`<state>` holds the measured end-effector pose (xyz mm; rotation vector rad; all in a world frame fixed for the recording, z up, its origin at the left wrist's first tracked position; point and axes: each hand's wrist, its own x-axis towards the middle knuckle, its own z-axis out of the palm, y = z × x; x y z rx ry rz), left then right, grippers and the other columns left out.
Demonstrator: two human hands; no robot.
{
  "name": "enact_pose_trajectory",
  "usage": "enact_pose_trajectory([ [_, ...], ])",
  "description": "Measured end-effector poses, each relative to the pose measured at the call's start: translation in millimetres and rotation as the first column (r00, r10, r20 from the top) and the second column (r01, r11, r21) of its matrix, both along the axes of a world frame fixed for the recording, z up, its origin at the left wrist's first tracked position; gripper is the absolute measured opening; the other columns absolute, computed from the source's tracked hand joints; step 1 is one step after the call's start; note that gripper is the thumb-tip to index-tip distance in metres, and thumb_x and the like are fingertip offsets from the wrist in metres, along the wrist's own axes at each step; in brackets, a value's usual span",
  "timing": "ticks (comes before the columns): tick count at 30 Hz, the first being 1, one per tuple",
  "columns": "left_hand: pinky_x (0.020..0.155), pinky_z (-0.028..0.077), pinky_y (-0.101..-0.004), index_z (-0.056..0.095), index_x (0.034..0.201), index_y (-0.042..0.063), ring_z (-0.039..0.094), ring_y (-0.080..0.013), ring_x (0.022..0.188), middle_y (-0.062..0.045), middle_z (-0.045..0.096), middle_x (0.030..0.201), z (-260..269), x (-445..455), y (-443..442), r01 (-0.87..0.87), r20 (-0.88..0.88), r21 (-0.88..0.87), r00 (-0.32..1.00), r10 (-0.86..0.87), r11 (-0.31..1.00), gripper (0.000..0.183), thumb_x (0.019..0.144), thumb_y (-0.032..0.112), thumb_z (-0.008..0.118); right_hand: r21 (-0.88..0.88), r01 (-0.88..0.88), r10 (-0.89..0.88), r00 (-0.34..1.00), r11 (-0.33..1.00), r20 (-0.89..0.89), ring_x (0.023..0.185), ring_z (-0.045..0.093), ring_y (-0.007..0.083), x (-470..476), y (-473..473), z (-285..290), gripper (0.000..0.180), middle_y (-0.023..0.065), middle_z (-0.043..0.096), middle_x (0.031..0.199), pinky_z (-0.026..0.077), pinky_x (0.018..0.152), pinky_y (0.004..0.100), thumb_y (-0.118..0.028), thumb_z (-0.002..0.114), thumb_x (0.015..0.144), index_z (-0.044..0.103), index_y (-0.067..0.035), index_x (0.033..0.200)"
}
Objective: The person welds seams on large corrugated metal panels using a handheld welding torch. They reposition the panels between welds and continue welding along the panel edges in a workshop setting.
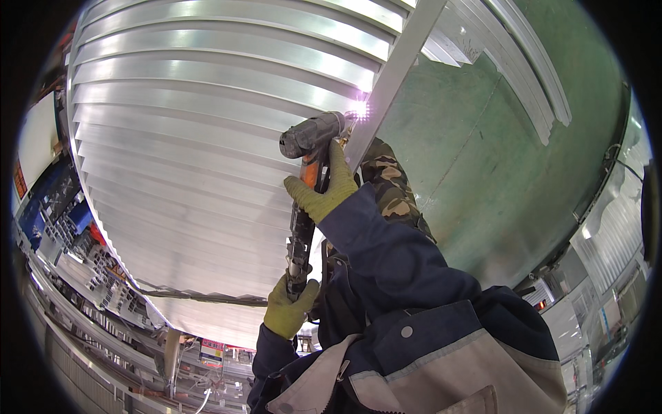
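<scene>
A black and orange welding gun [310, 155] lies across the louvred metal panel [207, 171], its head at the panel's right edge. Beside its nozzle a bright violet-white arc [360, 108] glows where a slat meets the flat metal frame bar [395, 72]. My right hand [326, 183], in a yellow-green glove, is around the gun's upper body, near the orange part. Lower down, my left hand [290, 308], gloved alike, grips the rear end of the gun.
A dark cable [201, 296] crosses the panel's lower part. Long metal profiles [517, 67] lie on the green floor [465, 155] at right. Stacked metal profiles [93, 310] stand at lower left. A camouflage-clad leg [395, 186] is beside the frame bar.
</scene>
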<state>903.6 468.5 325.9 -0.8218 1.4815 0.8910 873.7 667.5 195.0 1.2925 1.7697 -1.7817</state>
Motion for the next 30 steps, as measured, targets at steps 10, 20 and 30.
enact_pose_trajectory([
  [10, 0.068, 0.048, -0.0226, 0.065, 0.136, 0.001, 0.06, -0.0032, 0.076, 0.002, 0.07, 0.093, 2, 9, -11, -0.024, -0.011, 0.015, 1.0, 0.024, 1.0, 0.042, 0.099, 0.016, 0.078, -0.008, -0.005, 0.004, 1.0, 1.0, -0.012, 0.098, 0.07, 0.0271, 5, -6, 5, 0.117, 0.029, 0.053, 0.137, 0.059, 0.089, 0.0375, -0.043, 0.087, 0.086, 0.02, 0.019, 0.16],
  [20, 0.061, 0.044, -0.0235, 0.066, 0.135, 0.003, 0.055, -0.0039, 0.068, 0.003, 0.065, 0.086, 10, 9, -9, -0.009, -0.011, -0.01, 1.0, 0.009, 1.0, 0.039, 0.098, 0.013, 0.076, -0.054, 0.027, -0.028, 1.0, 0.998, -0.009, 0.1, 0.071, 0.0282, 6, -12, 10, 0.114, 0.0293, 0.055, 0.137, 0.06, 0.09, 0.0384, -0.039, 0.088, 0.086, 0.022, 0.018, 0.16],
  [30, 0.06, 0.044, -0.0231, 0.066, 0.134, 0.001, 0.057, -0.0046, 0.066, 0.003, 0.066, 0.083, 21, 24, -23, -0.055, -0.084, -0.004, 0.995, 0.054, 0.998, 0.038, 0.097, 0.009, 0.075, -0.101, -0.021, 0.015, 0.998, 0.995, -0.062, 0.132, 0.062, 0.0332, 6, -22, 34, 0.114, 0.0329, 0.057, 0.142, 0.049, 0.112, 0.0366, -0.037, 0.089, 0.088, 0.021, 0.02, 0.159],
])
